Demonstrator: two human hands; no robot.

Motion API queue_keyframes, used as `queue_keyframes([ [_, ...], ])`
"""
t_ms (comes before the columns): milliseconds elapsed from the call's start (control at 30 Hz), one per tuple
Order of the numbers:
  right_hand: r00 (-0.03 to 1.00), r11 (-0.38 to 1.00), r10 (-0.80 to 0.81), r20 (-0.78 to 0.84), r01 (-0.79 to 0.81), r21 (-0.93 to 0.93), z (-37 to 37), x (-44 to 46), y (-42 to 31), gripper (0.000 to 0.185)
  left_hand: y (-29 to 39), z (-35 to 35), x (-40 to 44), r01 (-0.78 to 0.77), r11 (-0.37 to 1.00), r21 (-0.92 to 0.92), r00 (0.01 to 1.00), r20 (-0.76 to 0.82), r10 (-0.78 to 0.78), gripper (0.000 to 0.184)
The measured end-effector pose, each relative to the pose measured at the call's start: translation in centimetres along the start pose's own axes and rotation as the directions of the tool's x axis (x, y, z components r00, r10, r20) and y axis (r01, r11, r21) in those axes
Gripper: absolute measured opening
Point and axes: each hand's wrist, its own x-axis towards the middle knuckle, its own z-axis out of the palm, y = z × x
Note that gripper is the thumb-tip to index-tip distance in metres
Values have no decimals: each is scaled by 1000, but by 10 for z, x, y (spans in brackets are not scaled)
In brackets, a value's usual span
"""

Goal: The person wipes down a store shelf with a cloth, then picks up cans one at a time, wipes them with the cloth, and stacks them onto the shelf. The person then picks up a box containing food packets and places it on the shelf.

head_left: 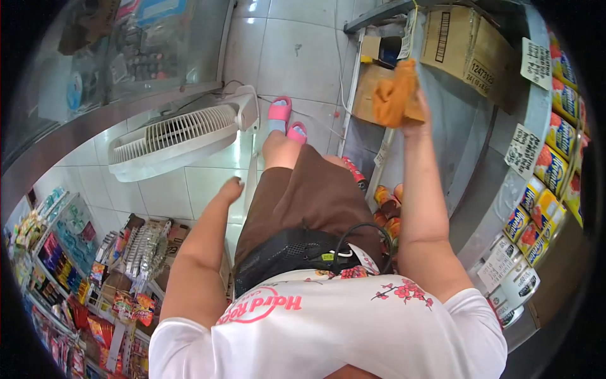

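My right hand is raised over the shelf on the right, its fingers closed on a bunched orange cloth. The cloth hangs in front of a brown cardboard box and hides part of it. On the other side, my left hand hangs low beside my brown shorts, near the white fan. Its fingers look curled in, and nothing shows in them.
The white fan lies across the left floor, cables running over the tiles. A metal shelf holds a large carton, with yellow packs and white cans at right. A glass case and snack racks line the left.
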Motion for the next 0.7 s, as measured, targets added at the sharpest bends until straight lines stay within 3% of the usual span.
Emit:
queue_keyframes([
  [33, 999, 999, -18, -34, 19, 29, -11, 5, -5, 33, 7, 9, -13, -50, 996, -75, 997, 58, 55, 47],
  [100, 995, 997, -75, -67, 76, 4, -21, 9, -10, 35, -3, 51, 9, -280, 952, 127, 925, 300, 232, 44],
  [200, 986, 991, -131, -102, 127, -41, -21, 7, -9, 35, 28, 82, 20, -289, 948, 131, 880, 425, 210, 44],
  [300, 987, 995, -86, -135, 93, 44, -22, 5, -5, 36, 52, 93, 36, -250, 963, 103, 882, 434, 183, 45],
  [400, 969, 994, -97, -228, 103, 17, -15, -2, -6, 35, 58, 86, 45, -220, 972, 79, 887, 431, 166, 45],
  [500, 992, 970, -77, 100, 51, 237, -38, 5, -13, 36, 59, 70, 47, -182, 982, 46, 898, 416, 147, 46],
  [600, 931, 974, -199, -307, 223, 45, -26, 4, -22, 36, 58, 45, 49, -153, 988, 16, 907, 399, 134, 46],
  [700, 925, 961, -232, -301, 266, 75, -37, 11, -25, 39, 57, 23, 49, -129, 991, -21, 919, 373, 128, 46],
])
